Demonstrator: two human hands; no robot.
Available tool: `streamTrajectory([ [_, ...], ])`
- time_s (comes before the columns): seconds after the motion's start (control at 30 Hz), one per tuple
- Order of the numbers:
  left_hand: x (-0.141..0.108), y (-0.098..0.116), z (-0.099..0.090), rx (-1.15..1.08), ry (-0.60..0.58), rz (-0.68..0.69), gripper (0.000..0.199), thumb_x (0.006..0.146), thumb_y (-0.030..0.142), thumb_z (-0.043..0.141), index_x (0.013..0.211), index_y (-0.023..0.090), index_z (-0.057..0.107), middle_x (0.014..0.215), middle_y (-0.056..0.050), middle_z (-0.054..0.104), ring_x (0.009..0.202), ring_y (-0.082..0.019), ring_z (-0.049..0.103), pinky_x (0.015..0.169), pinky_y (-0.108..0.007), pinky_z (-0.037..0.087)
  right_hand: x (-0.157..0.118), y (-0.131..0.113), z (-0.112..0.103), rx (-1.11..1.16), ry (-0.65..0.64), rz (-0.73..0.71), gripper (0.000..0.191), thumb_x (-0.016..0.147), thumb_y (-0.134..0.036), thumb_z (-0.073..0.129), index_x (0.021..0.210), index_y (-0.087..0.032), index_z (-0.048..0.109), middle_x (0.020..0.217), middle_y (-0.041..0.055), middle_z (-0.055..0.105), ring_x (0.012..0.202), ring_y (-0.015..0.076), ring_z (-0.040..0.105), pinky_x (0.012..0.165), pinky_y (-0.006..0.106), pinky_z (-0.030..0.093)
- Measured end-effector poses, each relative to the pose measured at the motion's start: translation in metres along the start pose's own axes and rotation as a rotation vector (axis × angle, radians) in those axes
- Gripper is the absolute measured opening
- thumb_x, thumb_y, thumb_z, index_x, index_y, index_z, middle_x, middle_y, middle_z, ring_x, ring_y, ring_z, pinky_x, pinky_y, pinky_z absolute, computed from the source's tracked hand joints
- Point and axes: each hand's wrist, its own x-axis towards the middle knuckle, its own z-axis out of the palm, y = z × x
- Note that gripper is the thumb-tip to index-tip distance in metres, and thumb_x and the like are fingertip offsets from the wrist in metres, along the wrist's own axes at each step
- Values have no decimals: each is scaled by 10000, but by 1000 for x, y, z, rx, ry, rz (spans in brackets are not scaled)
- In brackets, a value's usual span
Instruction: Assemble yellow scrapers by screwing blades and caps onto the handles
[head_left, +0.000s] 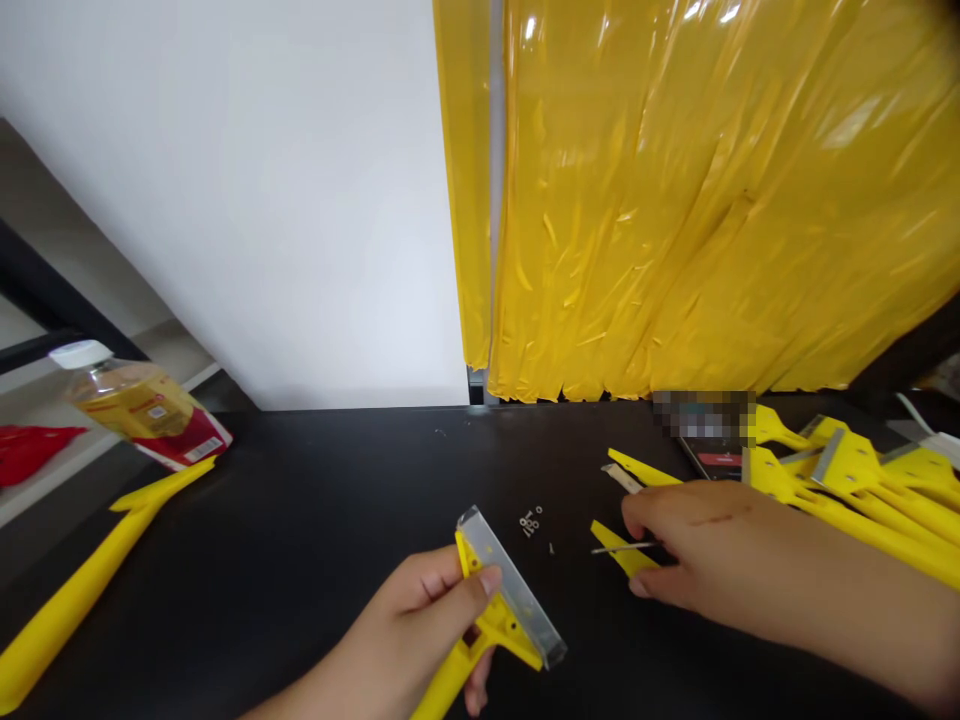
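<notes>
My left hand is closed round a yellow scraper, its thumb pressing a flat metal blade against the scraper's head. On the right, a slim metal shaft, seemingly of a screwdriver, sticks out from my right hand; its handle is hidden by the palm. Under that shaft lies a yellow clamp plate, partly covered by the right thumb; whether it is pinched I cannot tell. Another yellow strip and a pale blade-like piece lie behind the fingers. Small screws and nuts are scattered between the hands.
Several yellow scrapers are piled at the right. Behind the right hand lies a dark flat object, partly blurred. A yellow handle lies at the left beside a tilted drink bottle. A white panel and yellow plastic sheeting stand behind.
</notes>
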Motion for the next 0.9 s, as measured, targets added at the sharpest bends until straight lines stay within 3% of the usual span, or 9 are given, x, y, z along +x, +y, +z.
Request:
streamTrajectory([
  [0.17,-1,1,0,11,-2,5,483,891,612,709,756,148,729,488,-10,637,398,-112,556,453,-212,478,1,-2,-1,33,-56,-56,117,785,-243,756,822,-270,648,827,16,730,798,276,693,673,334,368],
  [0.37,1,0,-2,10,5,6,492,875,623,719,747,149,729,493,-20,649,394,-115,562,449,-217,484,10,-4,-8,207,-187,-51,177,721,-248,792,846,-277,671,845,-12,712,723,209,624,588,277,339],
  [0.47,0,1,-3,4,3,3,485,867,626,723,752,155,724,474,-8,633,390,-118,564,455,-221,490,14,0,-11,306,-260,-88,94,775,-272,771,823,-272,691,797,-27,687,665,171,572,545,259,323],
  [0.67,-3,5,1,31,-9,-4,481,864,627,725,770,155,730,487,-8,638,402,-122,570,461,-224,491,22,-1,-18,579,-436,-137,133,900,-321,698,812,-229,660,697,-59,538,606,113,430,534,229,299],
  [0.8,-4,8,3,48,-23,-1,459,887,601,715,790,152,731,520,-7,646,422,-111,569,477,-215,494,25,-22,-19,871,-488,-198,189,939,-346,699,837,-204,626,743,-54,519,664,114,429,614,239,337],
  [0.9,-6,9,4,71,-47,-2,442,914,584,696,849,150,743,546,3,642,430,-98,552,488,-210,500,26,-41,-7,1172,-461,-213,307,916,-458,754,851,-188,623,758,-42,547,665,111,426,627,244,334],
])
